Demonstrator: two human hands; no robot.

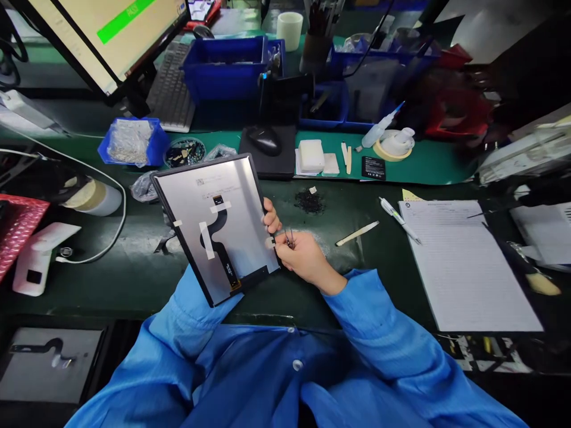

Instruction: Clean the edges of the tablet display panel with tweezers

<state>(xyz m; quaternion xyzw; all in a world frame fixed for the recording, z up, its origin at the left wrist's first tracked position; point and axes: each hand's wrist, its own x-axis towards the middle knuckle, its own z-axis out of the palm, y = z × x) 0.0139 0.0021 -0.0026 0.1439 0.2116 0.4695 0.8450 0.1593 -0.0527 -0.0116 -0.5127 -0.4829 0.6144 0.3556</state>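
I hold a grey display panel (232, 208), back side up, with a black flex cable and strips of white tape on it. My left hand (271, 217) is mostly hidden behind the panel; only its fingertips curl over the right edge, gripping it. My right hand (303, 257) is at the panel's lower right edge, closed on thin metal tweezers (289, 238) whose tips touch the edge near a small white tape piece. Both arms wear blue sleeves.
On the green bench lie a cream plastic spudger (357, 233), a pen (398, 219), a lined paper sheet (464, 261), a pile of black debris (308, 201), a mouse (264, 140), blue bins (227, 65) and a monitor (102, 35). Another panel (49, 362) lies at lower left.
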